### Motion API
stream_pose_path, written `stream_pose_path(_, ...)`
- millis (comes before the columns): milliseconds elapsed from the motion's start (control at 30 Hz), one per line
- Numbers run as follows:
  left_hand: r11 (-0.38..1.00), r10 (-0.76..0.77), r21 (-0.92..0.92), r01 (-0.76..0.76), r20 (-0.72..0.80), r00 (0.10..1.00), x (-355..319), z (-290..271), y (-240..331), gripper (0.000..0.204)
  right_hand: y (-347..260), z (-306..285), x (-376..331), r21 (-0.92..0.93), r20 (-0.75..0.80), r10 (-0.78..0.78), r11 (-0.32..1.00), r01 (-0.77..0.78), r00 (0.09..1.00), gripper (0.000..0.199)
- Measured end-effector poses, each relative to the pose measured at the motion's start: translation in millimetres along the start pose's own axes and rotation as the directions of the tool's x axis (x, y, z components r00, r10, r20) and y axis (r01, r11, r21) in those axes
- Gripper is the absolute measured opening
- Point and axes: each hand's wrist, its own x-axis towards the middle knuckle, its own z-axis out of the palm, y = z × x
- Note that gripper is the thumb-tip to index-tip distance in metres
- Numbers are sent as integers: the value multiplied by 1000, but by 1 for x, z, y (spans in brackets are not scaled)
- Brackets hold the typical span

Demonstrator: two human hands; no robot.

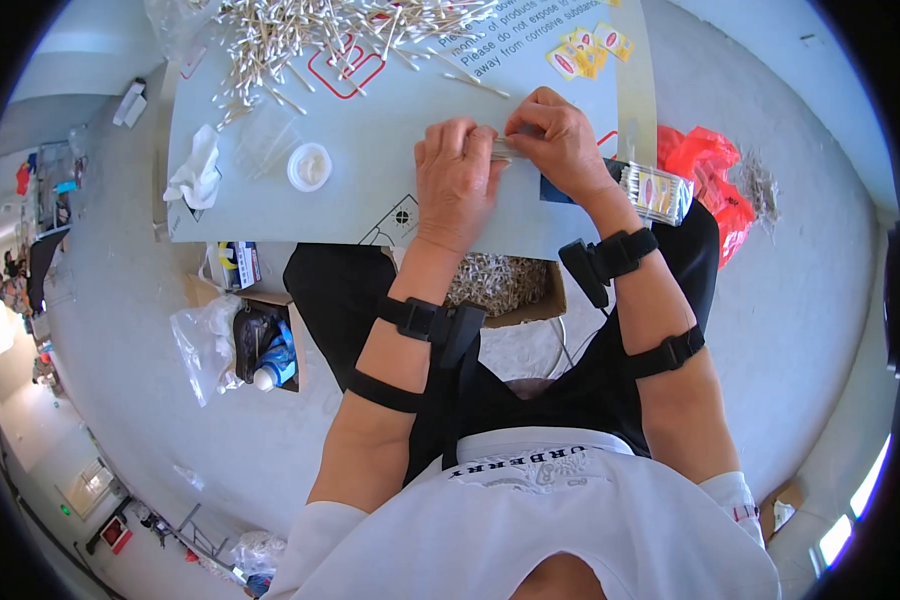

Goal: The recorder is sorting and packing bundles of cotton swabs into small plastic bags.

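Pinching a small cotton-swab bundle (501,151) between them, the left hand (456,180) and right hand (562,142) work right of the round white tub (294,170), loose cotton swabs (288,38) heaped beyond it.

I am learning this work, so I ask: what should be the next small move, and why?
Probably steady the small pale item with the left hand and adjust it with the right hand, since both hands' fingers are there, partly hiding it.

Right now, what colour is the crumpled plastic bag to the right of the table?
The crumpled plastic bag is red; the head view shows it.
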Motion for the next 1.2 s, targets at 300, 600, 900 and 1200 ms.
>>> stream_pose_path(300,998,-21,-67,20,-20,1000,-4,3,-5,34,-6,24,56,-119,-215,-71,992,46,974,18)
stream_pose_path(600,992,-127,7,128,-57,990,0,2,-2,52,13,19,79,-232,-17,-42,972,37,999,16)
stream_pose_path(900,986,-138,101,135,24,990,1,5,-1,56,4,12,80,-258,1,-83,963,81,997,13)
stream_pose_path(1200,986,-111,128,106,36,993,-2,12,-5,57,-23,29,103,-149,95,-83,984,97,992,20)
